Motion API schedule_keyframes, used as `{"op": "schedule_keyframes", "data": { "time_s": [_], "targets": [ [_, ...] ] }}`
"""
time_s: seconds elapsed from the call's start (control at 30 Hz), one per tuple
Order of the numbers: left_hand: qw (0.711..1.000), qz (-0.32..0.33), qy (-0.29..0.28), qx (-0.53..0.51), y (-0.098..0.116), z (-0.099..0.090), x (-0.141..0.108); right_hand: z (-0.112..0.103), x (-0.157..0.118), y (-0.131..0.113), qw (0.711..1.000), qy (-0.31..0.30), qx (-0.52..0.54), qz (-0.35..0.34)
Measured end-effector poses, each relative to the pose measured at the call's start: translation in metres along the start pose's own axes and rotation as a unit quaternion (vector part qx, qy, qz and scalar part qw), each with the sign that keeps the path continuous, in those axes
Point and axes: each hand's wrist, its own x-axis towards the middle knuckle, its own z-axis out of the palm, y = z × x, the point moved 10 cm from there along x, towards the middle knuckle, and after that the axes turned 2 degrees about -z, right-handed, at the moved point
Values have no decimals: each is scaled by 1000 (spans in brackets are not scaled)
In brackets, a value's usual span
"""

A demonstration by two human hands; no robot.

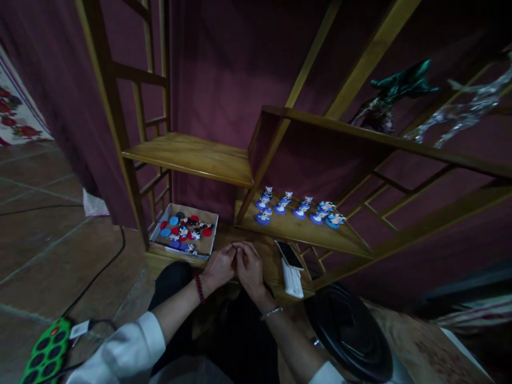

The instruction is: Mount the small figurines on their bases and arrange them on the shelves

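My left hand (220, 266) and my right hand (249, 266) meet fingertip to fingertip over the low wooden ledge. Their fingers are curled and pressed together, and whatever lies between them is hidden. Just left of my hands sits an open cardboard box (205, 248) holding small figurines (183, 231) and round red, blue and purple bases (173, 220). On the shelf to the right, several small figurines (284, 203) stand on purple and blue round bases. A phone (290, 255) rests on a white object (293, 281) to the right of my hands.
A wooden shelf board (192, 157) juts out above the box. Glossy animal ornaments (404, 82) stand on the upper right shelf. A black-lidded bin (350, 330) is close to my right arm. A green power strip (48, 352) with cables lies on the tiled floor (60, 240).
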Motion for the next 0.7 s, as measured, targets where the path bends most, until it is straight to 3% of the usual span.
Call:
{"op": "schedule_keyframes", "data": {
  "time_s": [0.17, 0.4, 0.7],
  "targets": [
    [997, -70, -33, 12, -38, 7, -10, 46, -7, 22, 997, -66, -13, 33],
    [973, -173, -133, 79, -99, 16, -31, 119, -19, 45, 969, -219, -52, 102],
    [964, -194, -101, 153, -151, -1, -40, 171, -20, 58, 945, -286, -69, 144]
  ]
}}
